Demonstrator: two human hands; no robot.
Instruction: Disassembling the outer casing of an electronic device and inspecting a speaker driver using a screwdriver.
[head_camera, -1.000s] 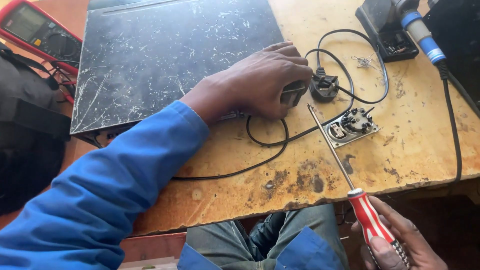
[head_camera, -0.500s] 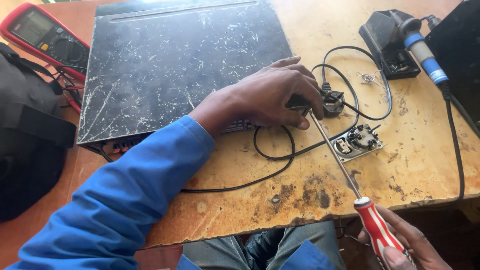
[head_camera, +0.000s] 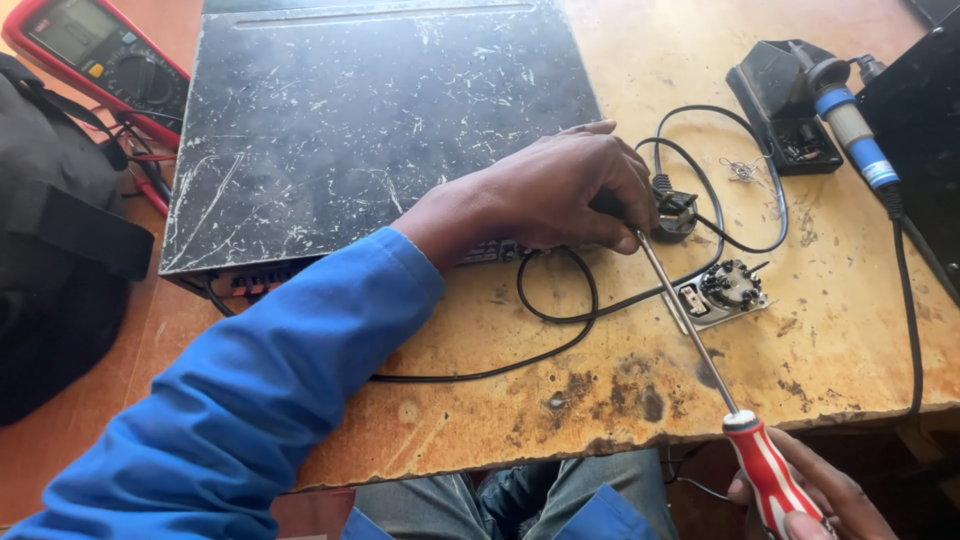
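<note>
My left hand (head_camera: 560, 190), in a blue sleeve, is closed on a small dark part at the front right corner of a scratched black metal case (head_camera: 370, 120). My right hand (head_camera: 810, 495) grips the red-and-white handle of a long screwdriver (head_camera: 690, 335) at the bottom right. Its shaft slants up and left, and its tip meets the fingers of my left hand. A black plug (head_camera: 675, 210) on a looped black cable (head_camera: 560, 300) lies just right of my left hand. A small metal plate with a round black component (head_camera: 725, 290) rests beside the shaft.
A red multimeter (head_camera: 95, 55) lies at the top left beside a black bag (head_camera: 55, 260). A soldering iron with a blue grip (head_camera: 855, 135) sits in a black stand (head_camera: 780, 100) at the top right. The worn wooden table edge (head_camera: 620, 435) runs just above my knees.
My left hand has shifted right along the case's front edge. The screwdriver has swung so that its tip now reaches the fingers of my left hand instead of passing the metal plate.
</note>
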